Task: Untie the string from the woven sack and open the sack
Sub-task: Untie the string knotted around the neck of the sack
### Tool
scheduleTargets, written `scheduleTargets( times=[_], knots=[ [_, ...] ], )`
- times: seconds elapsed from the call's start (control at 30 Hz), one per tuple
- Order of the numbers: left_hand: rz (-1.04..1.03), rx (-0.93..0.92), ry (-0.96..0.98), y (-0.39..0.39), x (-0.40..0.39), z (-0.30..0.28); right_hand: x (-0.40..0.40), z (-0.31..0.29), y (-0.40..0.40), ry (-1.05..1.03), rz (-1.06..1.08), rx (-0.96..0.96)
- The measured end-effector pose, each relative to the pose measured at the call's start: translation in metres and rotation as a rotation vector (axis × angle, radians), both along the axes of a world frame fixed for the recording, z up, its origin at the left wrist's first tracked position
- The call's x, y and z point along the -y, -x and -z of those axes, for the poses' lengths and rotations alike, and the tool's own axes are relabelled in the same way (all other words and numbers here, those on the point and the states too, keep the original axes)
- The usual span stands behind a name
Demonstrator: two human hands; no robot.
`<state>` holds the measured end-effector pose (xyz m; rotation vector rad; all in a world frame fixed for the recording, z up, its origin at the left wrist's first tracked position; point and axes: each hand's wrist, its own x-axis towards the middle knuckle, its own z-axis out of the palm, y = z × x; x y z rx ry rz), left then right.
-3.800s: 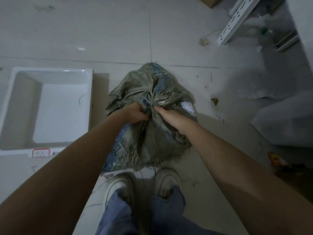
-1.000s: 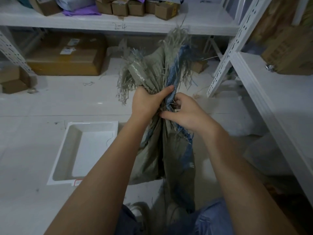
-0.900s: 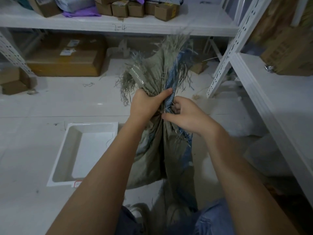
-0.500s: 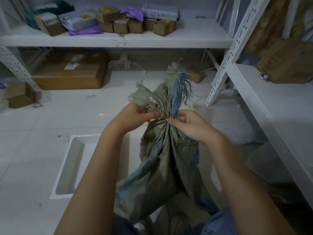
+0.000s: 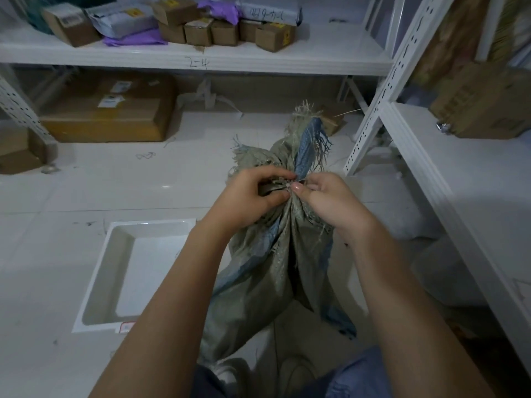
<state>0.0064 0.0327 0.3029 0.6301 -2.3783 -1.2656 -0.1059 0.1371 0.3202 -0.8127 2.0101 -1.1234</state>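
Sack neck: left hand [image 5: 253, 193] clamps the woven sack [image 5: 275, 254] just below the string [image 5: 283, 183].
Knot: right hand [image 5: 324, 196] grip pinches the string; pull the loose end, judged, not the fabric.

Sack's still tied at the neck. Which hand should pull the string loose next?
Probably the right hand: its thumb and forefinger are pinched right at the knot in the string. The left hand is wrapped around the gathered neck of the sack, so it is better kept steadying it.
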Motion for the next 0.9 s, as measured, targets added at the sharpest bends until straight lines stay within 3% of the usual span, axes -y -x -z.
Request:
scheduleTargets(
  times=[0.13, 0.17, 0.3, 0.4, 0.6, 0.9],
  knots=[
    [-0.081, -0.051, 0.022, 0.001, -0.003, -0.002, 0.002, -0.002, -0.003, 0.026, 0.090, -0.005],
    [-0.104, -0.054, 0.021, 0.001, -0.003, -0.002, 0.002, -0.001, -0.003, 0.020, 0.122, -0.079],
    [-0.136, -0.028, 0.037, 0.003, -0.002, 0.000, -0.001, -0.007, -0.003, 0.133, 0.067, -0.675],
    [-0.119, -0.042, 0.068, 0.004, -0.002, 0.001, -0.001, -0.009, -0.005, 0.156, -0.075, -0.853],
    [-0.040, -0.102, -0.027, 0.003, 0.002, 0.003, 0.001, -0.001, -0.004, 0.195, -0.085, -0.737],
    [-0.010, -0.212, -0.139, 0.002, -0.001, 0.000, -0.001, 0.000, -0.001, 0.285, -0.070, -0.795]
  ],
)
